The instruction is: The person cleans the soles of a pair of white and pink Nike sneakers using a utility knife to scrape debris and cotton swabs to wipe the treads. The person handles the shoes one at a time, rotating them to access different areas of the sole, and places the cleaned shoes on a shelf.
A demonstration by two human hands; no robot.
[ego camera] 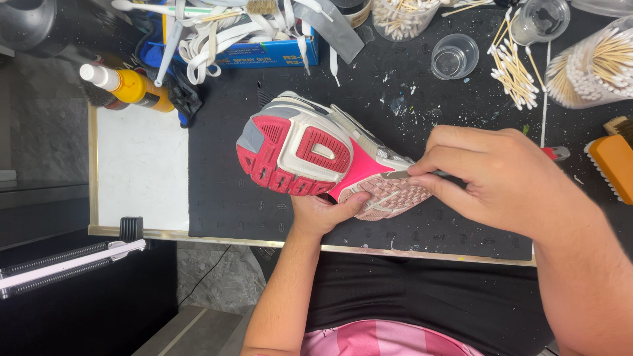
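Observation:
A sneaker lies sole up over the black mat, its sole white with pink and red tread. My left hand grips it from below, thumb pressed on the pink forefoot tread. My right hand pinches a thin metal tool whose tip touches the forefoot sole at the shoe's right end.
Cotton swabs lie loose and in clear jars at the back right, beside two small clear cups. A yellow bottle lies at the left, white laces over a blue box behind. An orange brush sits at the right edge.

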